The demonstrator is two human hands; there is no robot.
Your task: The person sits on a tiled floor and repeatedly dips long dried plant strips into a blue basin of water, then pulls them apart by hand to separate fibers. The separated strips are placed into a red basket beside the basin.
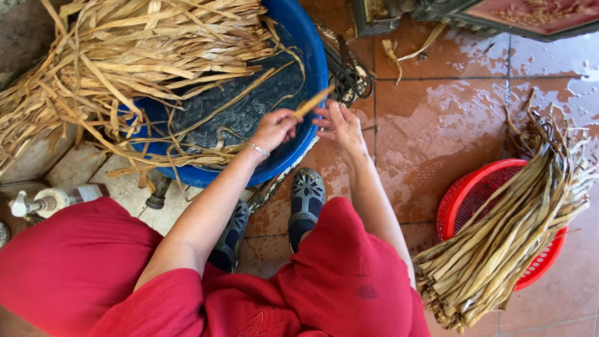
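Left hand [273,129] closed around one tan dried leaf strip [312,102], pinched between thumb and fingers, the strip's free end poking up and to the right toward the other hand. Right hand [340,125] open, fingers spread and lifted, fingertips just beside the strip's tip but apparently not yet clasping it. Both poised over the near rim of the blue basin [312,56], with dark water directly ahead of the knuckles.

Best handled, by the look of it, with a firm pinch low on the strip and the open hand closing near the tip to draw it flat, since such a dry leaf seems likely to split if bent sharply. Worth keeping the strip clear of the tangled dry leaves [125,50] heaped beyond and left of the left hand, to avoid snagging.

Right of the right hand, well apart: a red basket [465,200] carrying a bundle of damp leaves [511,231]. Below the hands, wet floor tiles [437,131] and grey sandals [307,193]; footing there looks slippery.
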